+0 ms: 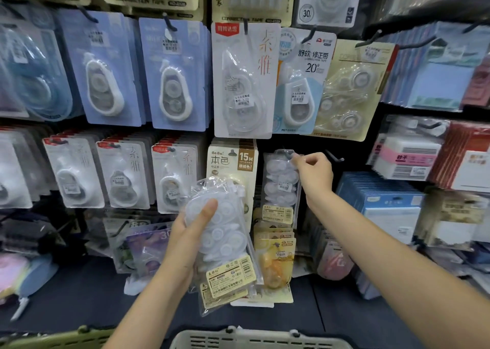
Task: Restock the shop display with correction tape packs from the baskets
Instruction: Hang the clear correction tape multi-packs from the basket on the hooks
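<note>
My left hand [192, 232] grips a stack of clear correction tape packs [228, 245] with yellow labels, held in front of the display at centre. My right hand [314, 175] pinches the top of one more clear pack [281, 187] at the tip of a black display hook [289, 153], to the right of the stack. That pack hangs flat against the dark wall board. Two baskets show at the bottom edge: a grey one [254, 339] below my arms and a green one [61, 338] to its left.
Hooks across the wall carry rows of other correction tape packs, blue [175, 75] above and white [124, 173] below. A bare hook [335, 157] sticks out right of my right hand. Sticky notes and boxed goods [381, 202] fill the right side.
</note>
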{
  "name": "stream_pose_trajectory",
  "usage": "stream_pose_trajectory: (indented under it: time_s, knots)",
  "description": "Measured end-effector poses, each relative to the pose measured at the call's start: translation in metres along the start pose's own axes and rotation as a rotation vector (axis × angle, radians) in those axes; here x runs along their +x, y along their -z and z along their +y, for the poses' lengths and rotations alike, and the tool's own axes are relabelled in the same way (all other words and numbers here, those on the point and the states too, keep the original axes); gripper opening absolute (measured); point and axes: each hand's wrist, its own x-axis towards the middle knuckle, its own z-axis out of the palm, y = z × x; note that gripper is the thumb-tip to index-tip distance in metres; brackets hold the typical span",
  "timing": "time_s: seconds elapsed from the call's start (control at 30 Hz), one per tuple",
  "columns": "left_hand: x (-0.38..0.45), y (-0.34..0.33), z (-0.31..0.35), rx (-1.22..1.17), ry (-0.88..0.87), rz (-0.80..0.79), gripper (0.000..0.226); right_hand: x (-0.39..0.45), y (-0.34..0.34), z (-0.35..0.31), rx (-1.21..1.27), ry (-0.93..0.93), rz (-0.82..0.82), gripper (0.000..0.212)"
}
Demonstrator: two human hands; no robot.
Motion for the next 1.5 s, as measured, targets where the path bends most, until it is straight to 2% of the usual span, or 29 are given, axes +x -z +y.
stream_pose_trajectory:
  time_s: [0.07, 0.13, 0.2, 0.27, 0.37, 0.5, 0.57, 0.63, 0.77, 0.93, 1.2, 1.5]
  knots:
    - [0.0, -0.002, -0.002, 0.01, 0.0, 0.01, 0.065, -0.016, 0.002, -0.001, -0.056, 0.06, 0.06, 0.021]
    - [0.001, -0.004, -0.004, 0.021, -0.013, 0.002, 0.064, -0.045, 0.006, 0.001, -0.079, 0.203, 0.002, 0.019]
    - [0.001, -0.009, -0.005, 0.049, -0.016, -0.015, 0.064, -0.08, 0.01, -0.001, -0.014, 0.267, -0.215, 0.017]
    - [0.0, -0.014, -0.007, 0.077, -0.028, -0.027, 0.064, -0.104, 0.009, -0.006, 0.035, 0.23, -0.448, 0.021]
    - [-0.003, -0.021, -0.01, 0.094, -0.035, -0.059, 0.064, -0.118, 0.008, -0.014, 0.059, 0.196, -0.563, 0.024]
    - [-0.003, -0.026, -0.009, 0.115, -0.031, -0.05, 0.08, -0.115, 0.011, -0.014, 0.219, 0.058, -0.513, 0.015]
    - [-0.002, -0.025, -0.008, 0.165, -0.05, -0.03, 0.073, -0.104, 0.014, -0.01, 0.336, -0.057, -0.41, 0.015]
    - [0.0, -0.023, -0.007, 0.196, -0.058, 0.03, 0.066, -0.087, 0.02, -0.008, 0.412, -0.127, -0.283, 0.023]
    - [0.004, -0.019, 0.001, 0.209, -0.108, 0.144, 0.064, -0.047, 0.029, -0.009, 0.324, -0.041, -0.113, 0.031]
    - [0.006, -0.014, 0.007, 0.183, -0.104, 0.209, 0.064, -0.025, 0.022, -0.008, 0.197, 0.029, -0.104, 0.029]
    - [0.007, -0.013, 0.004, 0.195, -0.074, 0.223, 0.091, -0.022, 0.016, -0.003, 0.104, 0.102, -0.092, 0.029]
    - [0.006, -0.017, 0.002, 0.199, -0.068, 0.186, 0.096, 0.004, -0.002, 0.006, -0.027, 0.017, -0.037, 0.03]
